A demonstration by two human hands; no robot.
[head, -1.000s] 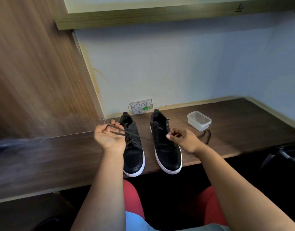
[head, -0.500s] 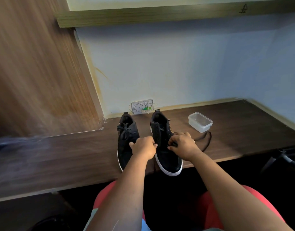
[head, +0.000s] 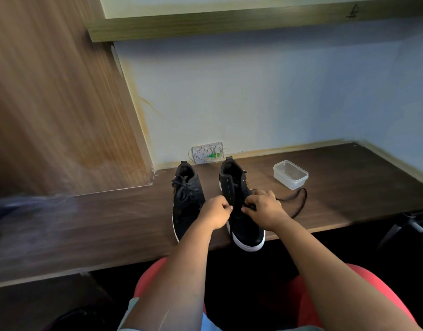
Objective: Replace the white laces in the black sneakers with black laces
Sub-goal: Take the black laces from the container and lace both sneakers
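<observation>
Left hand (head: 216,212): curled into a fist against the 9 o'clock side of the right sneaker (head: 242,206), fingertips pinched at the eyelet row; whether it grips lace or upper cannot be told. Right hand (head: 263,207): clenched on the same sneaker's 3 o'clock side, thumb and fingers pinching the black lace (head: 298,201) where it meets the eyelets.

Black lace: trails from the right hand toward 3 o'clock, looping on the desk (head: 110,225) near the clear plastic container (head: 290,174).

Right sneaker: black, white sole, toe overhanging the desk's near edge, upper eyelets unlaced.

Left sneaker (head: 186,199): just beside it at 9 o'clock, black, laced in black and tied at the top.

Wall plate (head: 207,152): at 12 o'clock behind the sneakers, wiring exposed.

Person: seated, red shorts (head: 353,295) below the desk edge.
</observation>
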